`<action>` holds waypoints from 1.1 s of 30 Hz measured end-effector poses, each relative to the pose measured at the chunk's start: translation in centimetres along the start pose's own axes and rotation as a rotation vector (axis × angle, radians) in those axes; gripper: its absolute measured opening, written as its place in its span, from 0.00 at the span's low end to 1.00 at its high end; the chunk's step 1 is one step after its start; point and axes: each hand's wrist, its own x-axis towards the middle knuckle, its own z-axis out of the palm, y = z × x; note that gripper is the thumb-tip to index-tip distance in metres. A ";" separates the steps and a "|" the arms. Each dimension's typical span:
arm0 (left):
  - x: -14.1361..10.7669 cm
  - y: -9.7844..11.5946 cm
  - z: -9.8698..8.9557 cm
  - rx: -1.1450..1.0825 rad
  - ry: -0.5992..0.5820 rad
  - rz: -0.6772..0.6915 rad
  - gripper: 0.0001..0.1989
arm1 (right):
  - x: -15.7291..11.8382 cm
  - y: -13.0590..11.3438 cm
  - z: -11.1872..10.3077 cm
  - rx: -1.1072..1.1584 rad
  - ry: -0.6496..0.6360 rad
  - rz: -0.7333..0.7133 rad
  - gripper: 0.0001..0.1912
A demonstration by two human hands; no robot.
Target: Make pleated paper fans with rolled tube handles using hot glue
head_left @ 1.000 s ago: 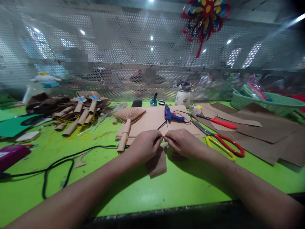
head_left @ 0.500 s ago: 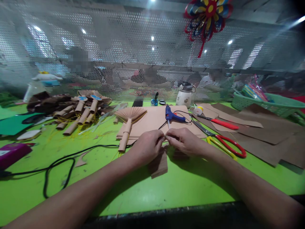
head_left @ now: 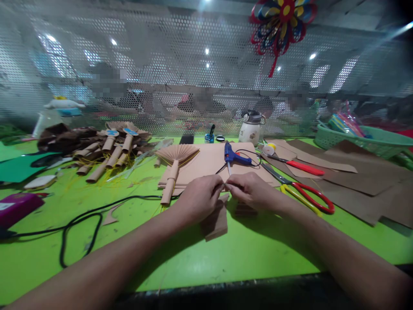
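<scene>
My left hand [head_left: 203, 194] and my right hand [head_left: 253, 189] meet above the table, thumbs and forefingers pinched close together. What lies between the fingertips is too small to make out. Under my left hand shows a strip of folded brown paper [head_left: 215, 221], and more pleated brown paper [head_left: 245, 209] shows beneath my right hand. Just beyond the fingertips a blue hot glue gun [head_left: 237, 156] lies on a stack of light brown paper [head_left: 206, 155]. Left of my hands rests a pleated paper fan [head_left: 174, 172] with a rolled paper handle.
Red-and-yellow-handled scissors [head_left: 306, 196] and a red-handled tool [head_left: 305, 168] lie right, by brown sheets [head_left: 355, 185] and a green basket [head_left: 364, 140]. Several paper fans [head_left: 112, 150] pile up left. A black cable [head_left: 112, 200] loops across the table. A white bottle [head_left: 250, 129] stands behind.
Both hands stay almost in place, with only a slight shift at the fingertips. The folded paper under them has barely moved.
</scene>
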 end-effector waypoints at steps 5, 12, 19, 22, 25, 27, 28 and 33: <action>-0.1 0.2 -0.1 0.045 -0.003 -0.017 0.09 | 0.0 0.0 0.4 -0.078 0.033 -0.023 0.13; -0.3 0.8 -0.2 0.117 0.054 -0.040 0.08 | -0.1 -0.4 1.9 -0.066 0.224 -0.014 0.11; -0.8 1.9 0.2 0.184 0.078 -0.079 0.10 | -0.4 -1.4 3.0 -0.155 0.368 -0.032 0.12; -0.8 2.0 0.3 0.176 0.053 -0.074 0.09 | -0.5 -1.6 3.3 -0.160 0.344 -0.012 0.12; -0.6 1.7 0.2 0.160 0.055 -0.085 0.09 | -0.4 -1.6 3.2 -0.184 0.317 0.035 0.12; -0.4 1.5 0.1 0.163 0.056 -0.110 0.10 | -0.3 -1.6 3.0 -0.200 0.278 0.069 0.12; -0.3 1.4 0.1 0.166 0.053 -0.123 0.10 | -0.2 -1.6 3.0 -0.203 0.250 0.084 0.12; -0.2 1.1 0.3 0.208 0.049 -0.128 0.12 | -0.1 -1.3 2.8 -0.196 0.184 0.132 0.11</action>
